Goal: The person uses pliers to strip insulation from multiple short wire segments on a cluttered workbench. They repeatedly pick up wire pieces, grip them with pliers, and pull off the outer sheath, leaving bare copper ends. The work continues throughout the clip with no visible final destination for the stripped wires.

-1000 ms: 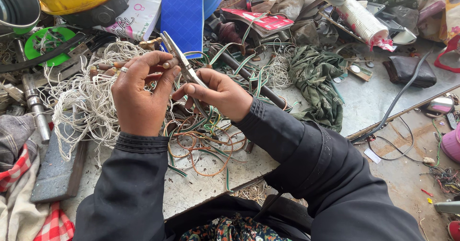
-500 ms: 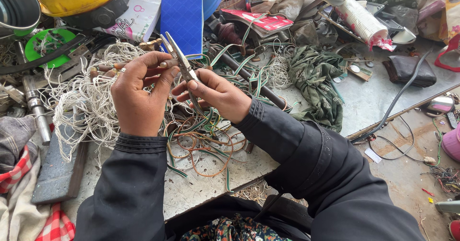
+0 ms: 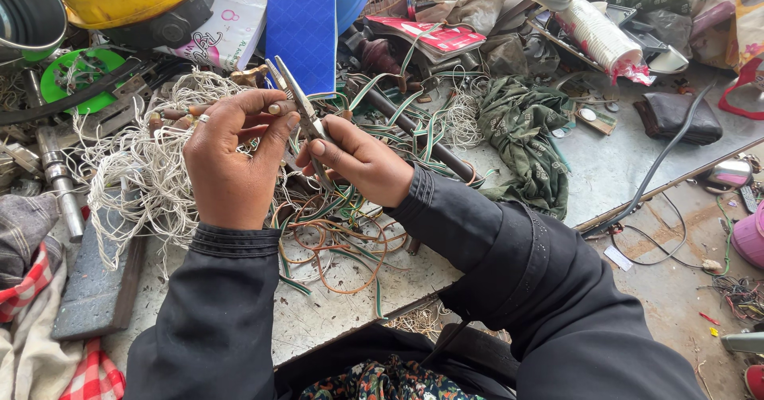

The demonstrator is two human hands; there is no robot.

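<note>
Cluttered grey worktop (image 3: 621,169) w/ wire tangle (image 3: 334,225), right hand (image 3: 362,161) gripping pliers (image 3: 298,105), left hand (image 3: 231,157) pinching wire

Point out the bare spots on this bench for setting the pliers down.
Bare tabletop lies between the green cloth and the dark pouch. Around both hands, white strings and coloured wires crowd everything.
</note>
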